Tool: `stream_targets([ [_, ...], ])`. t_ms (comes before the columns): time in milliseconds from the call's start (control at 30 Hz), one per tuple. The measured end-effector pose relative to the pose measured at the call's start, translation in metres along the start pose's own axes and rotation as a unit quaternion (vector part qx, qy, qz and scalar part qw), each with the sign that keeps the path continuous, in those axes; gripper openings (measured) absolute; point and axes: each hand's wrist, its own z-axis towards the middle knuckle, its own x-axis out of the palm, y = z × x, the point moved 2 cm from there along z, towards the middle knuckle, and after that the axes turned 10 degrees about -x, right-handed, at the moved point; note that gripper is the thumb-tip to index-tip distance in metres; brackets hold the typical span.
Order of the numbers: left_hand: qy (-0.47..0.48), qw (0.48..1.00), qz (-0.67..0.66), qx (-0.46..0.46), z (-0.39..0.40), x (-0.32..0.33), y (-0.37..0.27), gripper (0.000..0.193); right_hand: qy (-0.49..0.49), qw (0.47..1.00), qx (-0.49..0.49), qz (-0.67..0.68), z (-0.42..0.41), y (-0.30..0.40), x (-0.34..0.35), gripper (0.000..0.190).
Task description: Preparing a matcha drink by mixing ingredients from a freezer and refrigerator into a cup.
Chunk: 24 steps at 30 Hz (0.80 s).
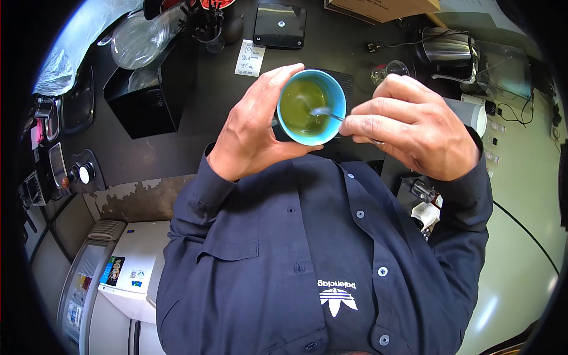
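Note:
A light blue cup (pixel 338 100) with green liquid in it is held over the dark counter, close before my chest. My left hand (pixel 262 120) wraps around the cup's left side, thumb at the near rim and fingers at the far rim. From the right, my right hand (pixel 408 124) pinches a metal spoon (pixel 329 114), whose blurred tip is inside the cup, at the liquid. Beyond the cup lie a handwritten paper note (pixel 250 58) and a black digital scale (pixel 280 26).
A black open box (pixel 146 97) stands on the left of the dark counter (pixel 199 146), near stacked clear plastic cups (pixel 137 42). A clear glass (pixel 396 69) and a steel kettle (pixel 448 49) are at the right. A cardboard box (pixel 377 9) sits at the far edge.

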Motion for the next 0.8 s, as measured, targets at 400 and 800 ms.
stream_targets([
  [400,-0.015,0.999,0.038,0.009,-0.002,0.0,-0.001,0.1,-0.036,0.999,0.025,0.014,-0.006,0.0,0.015,0.022],
  [800,-0.049,0.995,0.084,0.024,-0.004,0.0,0.004,0.099,-0.11,0.989,0.018,-0.097,-0.006,0.005,0.03,0.032],
])
